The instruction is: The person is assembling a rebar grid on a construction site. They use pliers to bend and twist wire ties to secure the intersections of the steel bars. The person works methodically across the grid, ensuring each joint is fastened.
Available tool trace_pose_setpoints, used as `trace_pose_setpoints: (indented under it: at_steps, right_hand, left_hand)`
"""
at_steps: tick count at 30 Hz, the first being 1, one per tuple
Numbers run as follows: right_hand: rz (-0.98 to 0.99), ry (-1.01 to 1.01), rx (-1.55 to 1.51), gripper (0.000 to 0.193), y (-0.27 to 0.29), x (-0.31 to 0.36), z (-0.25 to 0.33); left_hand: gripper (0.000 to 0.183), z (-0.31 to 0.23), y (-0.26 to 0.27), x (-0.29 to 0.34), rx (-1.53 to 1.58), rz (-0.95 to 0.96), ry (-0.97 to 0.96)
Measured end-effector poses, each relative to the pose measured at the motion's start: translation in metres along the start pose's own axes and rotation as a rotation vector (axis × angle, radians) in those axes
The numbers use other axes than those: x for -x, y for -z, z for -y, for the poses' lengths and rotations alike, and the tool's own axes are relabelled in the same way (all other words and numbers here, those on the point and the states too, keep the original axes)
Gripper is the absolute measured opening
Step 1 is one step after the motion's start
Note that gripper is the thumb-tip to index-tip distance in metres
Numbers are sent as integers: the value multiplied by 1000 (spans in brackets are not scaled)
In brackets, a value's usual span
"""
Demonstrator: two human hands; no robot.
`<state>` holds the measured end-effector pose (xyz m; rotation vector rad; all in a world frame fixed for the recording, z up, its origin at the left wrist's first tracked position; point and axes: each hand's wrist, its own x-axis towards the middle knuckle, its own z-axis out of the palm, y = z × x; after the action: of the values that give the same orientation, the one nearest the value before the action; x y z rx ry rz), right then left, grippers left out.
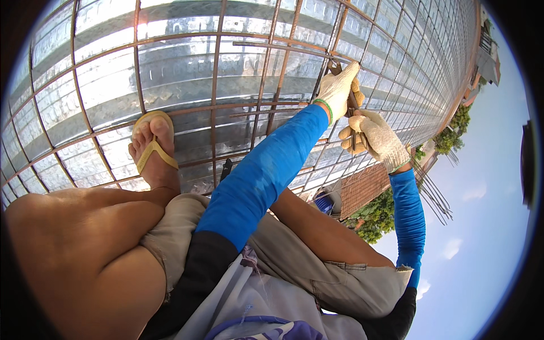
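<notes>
My left hand (338, 89), in a cream knit glove with a green cuff edge, is closed beside the mesh of rusty steel bars (218, 68). Dark metal pincers (352, 105) run past its palm, with their rounded head at a bar crossing just beyond its knuckles. My right hand (381, 137), gloved the same way, is closed around the lower handle end, right below the left. Its fingers curl toward me. The gloves hide part of the tool and whatever its jaws touch. A loose short bar (277, 48) lies along the mesh by my left hand.
Shiny ribbed metal decking (175, 68) lies beneath the mesh. My left foot (156, 141), in a yellow flip-flop, rests on the bars. Several bar ends (433, 195) jut out past my right forearm. Beyond the edge are a tiled roof (362, 190), trees (378, 215) and sky.
</notes>
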<state>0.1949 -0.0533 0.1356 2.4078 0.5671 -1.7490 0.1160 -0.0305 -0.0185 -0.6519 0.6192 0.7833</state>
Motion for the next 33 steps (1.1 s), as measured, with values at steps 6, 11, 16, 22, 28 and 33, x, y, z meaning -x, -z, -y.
trace_pose_setpoints:
  at_steps: [6,11,16,22,28,33]
  right_hand:
    - [50,120,151,48,28,-17,-28]
    - [28,122,-24,54,14,-10,-16]
    - [1,204,130,47,29,-25,-41]
    - [79,155,91,42,21,-10,-8]
    - [82,106,111,50,22,-5,-3]
    - [76,138,-9,32,25,-12,-19]
  left_hand:
    - [30,13,2,0,-4,-3,25]
    - [30,11,10,-7,-34,-3,22]
    - [26,10,9,0,-110,8,1]
    - [28,10,11,-5,-88,22,28]
    - [29,13,6,-1,-183,-65,-44]
    - [34,16,3,-1,-197,-17,-39]
